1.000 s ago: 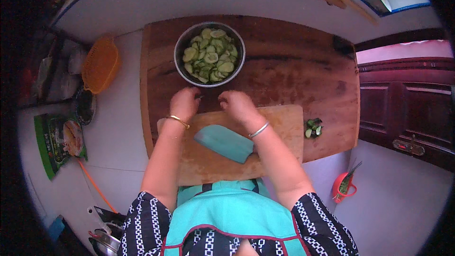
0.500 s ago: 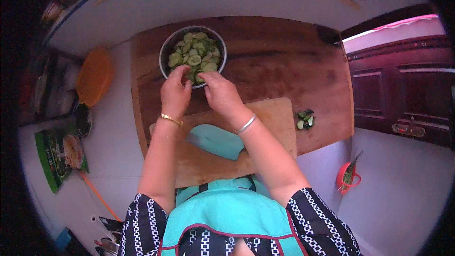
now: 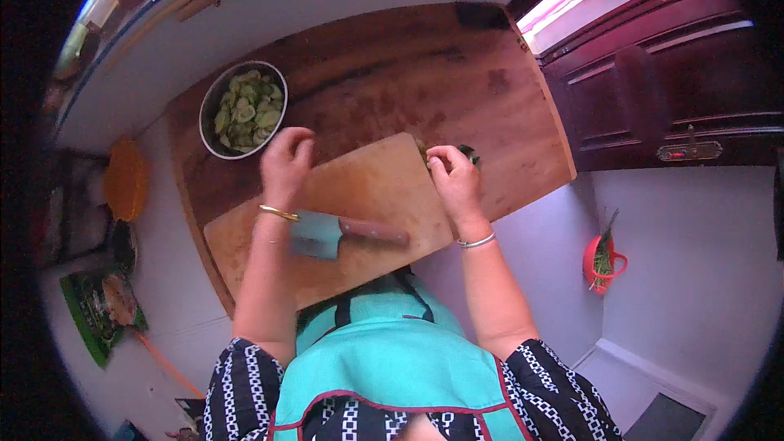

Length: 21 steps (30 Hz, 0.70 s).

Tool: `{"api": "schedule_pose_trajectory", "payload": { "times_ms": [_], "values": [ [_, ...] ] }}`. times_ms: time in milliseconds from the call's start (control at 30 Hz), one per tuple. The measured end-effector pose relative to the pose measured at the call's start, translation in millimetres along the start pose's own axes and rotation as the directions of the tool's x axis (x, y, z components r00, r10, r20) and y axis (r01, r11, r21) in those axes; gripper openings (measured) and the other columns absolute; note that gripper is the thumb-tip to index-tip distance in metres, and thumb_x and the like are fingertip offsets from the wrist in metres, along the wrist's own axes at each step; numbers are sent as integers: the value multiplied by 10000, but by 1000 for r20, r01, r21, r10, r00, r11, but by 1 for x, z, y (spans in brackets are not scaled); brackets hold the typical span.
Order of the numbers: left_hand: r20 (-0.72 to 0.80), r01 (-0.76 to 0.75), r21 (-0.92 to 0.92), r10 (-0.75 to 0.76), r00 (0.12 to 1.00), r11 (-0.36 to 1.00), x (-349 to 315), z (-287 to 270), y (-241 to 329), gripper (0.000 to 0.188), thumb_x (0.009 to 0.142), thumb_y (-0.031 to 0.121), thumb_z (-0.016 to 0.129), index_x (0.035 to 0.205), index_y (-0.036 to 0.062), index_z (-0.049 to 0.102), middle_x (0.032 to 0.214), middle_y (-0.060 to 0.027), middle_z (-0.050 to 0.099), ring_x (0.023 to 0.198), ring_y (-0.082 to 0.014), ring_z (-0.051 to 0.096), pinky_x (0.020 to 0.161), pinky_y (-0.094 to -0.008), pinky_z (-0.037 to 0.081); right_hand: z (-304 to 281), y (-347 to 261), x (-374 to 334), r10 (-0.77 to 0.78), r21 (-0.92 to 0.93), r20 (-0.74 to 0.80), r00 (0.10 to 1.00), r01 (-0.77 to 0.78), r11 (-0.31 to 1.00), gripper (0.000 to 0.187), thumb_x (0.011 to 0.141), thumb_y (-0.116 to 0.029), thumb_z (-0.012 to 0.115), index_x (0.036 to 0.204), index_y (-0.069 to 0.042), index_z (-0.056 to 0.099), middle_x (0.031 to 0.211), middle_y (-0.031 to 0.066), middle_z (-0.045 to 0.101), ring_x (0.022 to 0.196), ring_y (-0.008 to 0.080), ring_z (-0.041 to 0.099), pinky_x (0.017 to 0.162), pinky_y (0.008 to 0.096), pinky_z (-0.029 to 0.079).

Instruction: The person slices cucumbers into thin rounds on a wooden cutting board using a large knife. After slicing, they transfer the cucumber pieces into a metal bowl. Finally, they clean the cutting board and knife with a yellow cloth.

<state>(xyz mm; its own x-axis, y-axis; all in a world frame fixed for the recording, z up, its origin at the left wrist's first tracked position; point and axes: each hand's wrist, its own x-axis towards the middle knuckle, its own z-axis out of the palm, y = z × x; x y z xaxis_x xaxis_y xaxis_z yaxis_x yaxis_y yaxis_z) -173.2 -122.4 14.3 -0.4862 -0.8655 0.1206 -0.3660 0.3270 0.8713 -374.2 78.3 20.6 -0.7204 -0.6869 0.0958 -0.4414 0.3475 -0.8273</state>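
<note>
My left hand (image 3: 286, 167) hovers over the cutting board's far edge, beside the bowl, its fingers curled in with nothing showing in them. Across the wooden cutting board (image 3: 367, 184), my right hand (image 3: 456, 186) reaches past the right edge to a small heap of dark green cucumber ends (image 3: 469, 153). Its fingers are bent together and largely hide the heap; what they hold, if anything, is hidden. A cleaver (image 3: 371, 232) with a brown handle lies on the board, its blade partly behind my left wrist. Sliced cucumber (image 3: 247, 110) fills much of the metal bowl (image 3: 283, 106) at the far left.
The board rests on a brown wooden table (image 3: 384, 73) against a white wall. A red basket (image 3: 600, 265) with green stalks hangs on the right, below a dark wooden door (image 3: 653, 106). On the left are an orange plastic container (image 3: 126, 181) and a green bag (image 3: 86, 318).
Both hands have left the bowl: the left drew back toward me, the right moved to the cucumber ends. My view has turned right, and the cleaver's handle has come into sight.
</note>
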Motion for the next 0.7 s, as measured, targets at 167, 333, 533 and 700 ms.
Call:
{"api": "schedule_pose_trajectory", "payload": {
  "times_ms": [167, 333, 533, 700],
  "values": [
    [139, 21, -13, -19, 990, 1000, -68, 71, 55, 103, 807, 55, 623, 906, 31, 632, 864, -111, 642, 787, -228, 632, 703, -310, 502, -25, -7, -12, -93, 55, 148, 985, 86, 995, 108, 830, -92, 623, 928, -49, 638, 840, 99, 661, 776, 184, 640, 706, 292, 500],
    [-7, 47, 84, -47, 999, 995, -80, 36, 39, 97, 829, 80, 608, 915, 43, 634, 879, -102, 652, 772, -215, 639, 696, -310, 506, -17, -6, -15, -223, 10, 335, 916, 233, 972, 126, 826, -94, 611, 943, -46, 618, 925, 123, 621, 804, 234, 622, 707, 313, 496],
    [-100, 164, 107, -153, 983, 981, -81, 4, 12, 102, 836, 61, 597, 926, 38, 637, 851, -87, 651, 768, -187, 641, 692, -298, 507, 39, -9, -58, -413, -39, 539, 735, 511, 859, 339, 749, -155, 661, 1065, -66, 578, 1047, 127, 571, 987, 309, 558, 803, 403, 483],
    [-103, 184, 14, -182, 978, 983, -88, 15, 8, 110, 843, 60, 603, 942, 29, 638, 854, -59, 649, 774, -133, 619, 697, -269, 496, 65, -21, -65, -331, -151, 653, 681, 546, 824, 402, 707, -141, 662, 1081, -62, 537, 994, 131, 533, 946, 330, 545, 795, 422, 484]
  ]
}}
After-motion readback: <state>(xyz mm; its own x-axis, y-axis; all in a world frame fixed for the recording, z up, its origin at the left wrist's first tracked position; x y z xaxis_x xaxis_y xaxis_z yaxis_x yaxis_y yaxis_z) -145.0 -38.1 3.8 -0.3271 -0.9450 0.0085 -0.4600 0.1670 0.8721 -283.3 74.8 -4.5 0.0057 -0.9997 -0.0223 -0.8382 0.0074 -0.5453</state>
